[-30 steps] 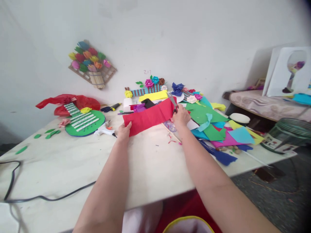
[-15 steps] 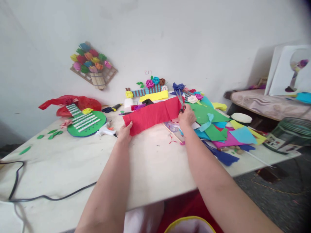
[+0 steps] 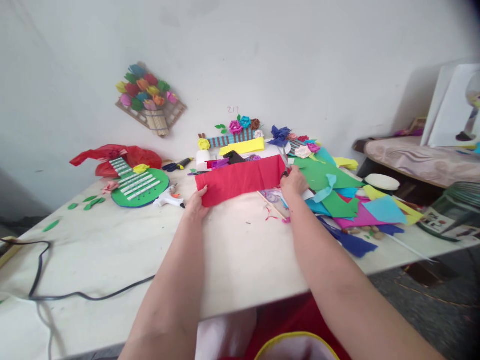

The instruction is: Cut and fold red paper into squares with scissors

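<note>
The left end of a sheet of red paper is pinched between the thumb and fingers of the left hand, which are closed on its lower corner. The sheet is held up off the table, stretched sideways and tilted towards the wall. At its right edge, a pair of scissors is gripped by the curled fingers of the right hand. The blades are set against that edge, but whether they are apart or closed cannot be told.

Just beneath the right hand a thin wooden stick and a few paper scraps are seen on the table. A white glue gun lies near the left hand, and beyond it a green guitar-shaped cut-out with white strips is laid flat beside a red plastic bag. To the right of the scissors a loose heap of coloured paper is spread out. Behind the red sheet a yellow sheet and some paper flowers are lined up against the wall. A black cable is trailed across the near left part of the table.
</note>
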### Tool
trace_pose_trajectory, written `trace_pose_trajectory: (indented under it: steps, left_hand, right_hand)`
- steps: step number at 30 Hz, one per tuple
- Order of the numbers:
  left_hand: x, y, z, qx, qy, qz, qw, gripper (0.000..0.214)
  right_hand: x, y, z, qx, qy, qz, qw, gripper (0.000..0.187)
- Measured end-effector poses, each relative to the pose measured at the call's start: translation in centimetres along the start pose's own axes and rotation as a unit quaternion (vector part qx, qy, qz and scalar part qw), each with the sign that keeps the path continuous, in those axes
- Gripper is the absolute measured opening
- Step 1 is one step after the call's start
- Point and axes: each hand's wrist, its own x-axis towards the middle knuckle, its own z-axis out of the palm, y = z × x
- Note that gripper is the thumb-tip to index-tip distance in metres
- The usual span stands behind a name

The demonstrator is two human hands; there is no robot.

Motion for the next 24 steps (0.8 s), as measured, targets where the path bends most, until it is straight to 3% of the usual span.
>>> trace_pose_trajectory:
  steps: [8,11,14,18,21,24]
  left_hand:
    - [-0.4,0.1,0.3,-0.044,0.024,-0.023,0.998,0.023]
    - [-0.4,0.2,0.4,-0.051,0.022,-0.027,0.998,0.023]
    - [-0.3,0.2,0.3,-0.063,0.025,-0.025,0.997,0.023]
    - [-0.1,0.2,0.2,-0.066,0.032,-0.025,0.997,0.023]
    - [0.0,0.2,0.1,-0.066,0.032,-0.022,0.997,0.022]
    - [0.1,0.2,0.1,-0.066,0.036,-0.020,0.997,0.021]
  right_hand:
    - [0.0,-0.5,-0.3,0.054,0.083,-0.042,0.994,0.040]
    - [-0.7,-1.9,-0.6,0.096,0.065,-0.098,0.988,0.040]
    - [-1.8,-3.7,-0.2,0.140,-0.034,-0.147,0.979,0.039]
    - [-3.6,-5.2,1.5,0.204,-0.194,-0.221,0.934,0.037]
    - [-4.7,-5.5,2.9,0.201,-0.295,-0.249,0.900,0.035]
    - [-5.4,-5.3,3.8,0.198,-0.360,-0.234,0.881,0.035]
